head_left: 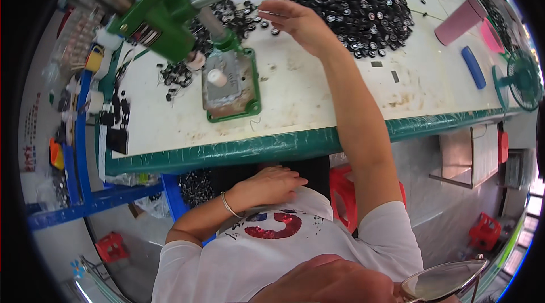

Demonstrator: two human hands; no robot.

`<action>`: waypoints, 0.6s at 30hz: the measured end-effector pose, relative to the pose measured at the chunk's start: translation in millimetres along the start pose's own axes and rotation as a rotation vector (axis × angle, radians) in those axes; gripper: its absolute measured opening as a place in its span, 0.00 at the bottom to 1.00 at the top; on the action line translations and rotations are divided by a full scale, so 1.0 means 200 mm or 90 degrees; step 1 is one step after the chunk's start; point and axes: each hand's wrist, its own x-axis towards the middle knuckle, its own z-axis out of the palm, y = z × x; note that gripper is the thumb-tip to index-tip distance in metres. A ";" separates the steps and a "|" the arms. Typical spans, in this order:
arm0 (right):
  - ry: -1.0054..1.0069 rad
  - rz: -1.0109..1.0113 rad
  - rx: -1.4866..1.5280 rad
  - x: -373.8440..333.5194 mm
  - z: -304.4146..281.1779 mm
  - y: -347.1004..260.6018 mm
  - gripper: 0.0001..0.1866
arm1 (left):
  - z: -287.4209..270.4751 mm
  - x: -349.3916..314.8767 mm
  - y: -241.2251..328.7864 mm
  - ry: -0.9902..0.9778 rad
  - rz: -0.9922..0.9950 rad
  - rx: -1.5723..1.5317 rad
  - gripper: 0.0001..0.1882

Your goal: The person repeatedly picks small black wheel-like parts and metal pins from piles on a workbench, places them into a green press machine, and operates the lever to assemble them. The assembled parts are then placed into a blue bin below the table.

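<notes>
Over the white worktop [301,87], my right hand [298,22] reaches out with its fingers stretched and apart, and no object shows in it. Its fingertips are close to a few small black round parts [264,24] between the large heap of such parts [352,5] and a looser group further left. My left hand [269,184] lies flat against my lower belly, fingers extended, holding nothing that I can see. Left of my right hand stands a green bench press [164,19] on a green-edged base plate [250,104]. A white round piece [216,78] sits on that plate.
Small black parts [177,76] lie left of the press. At the right are a pink tumbler [460,20], a blue cylinder [473,67] and a green fan [523,80]. A green edge [255,148] borders the worktop. Below it stand a blue bin [176,195] and a red stool [342,189].
</notes>
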 end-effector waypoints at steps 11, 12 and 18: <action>0.071 -0.082 -0.254 0.04 -0.04 0.00 0.29 | -0.32 -0.39 0.01 0.215 -0.061 -0.193 0.21; 0.071 -0.092 -0.289 0.05 -0.05 0.01 0.28 | -0.35 -0.44 0.01 0.231 -0.075 -0.230 0.21; 0.037 -0.212 -0.830 -0.01 0.04 0.06 0.13 | -0.44 -0.71 -0.12 0.502 -0.152 -0.344 0.13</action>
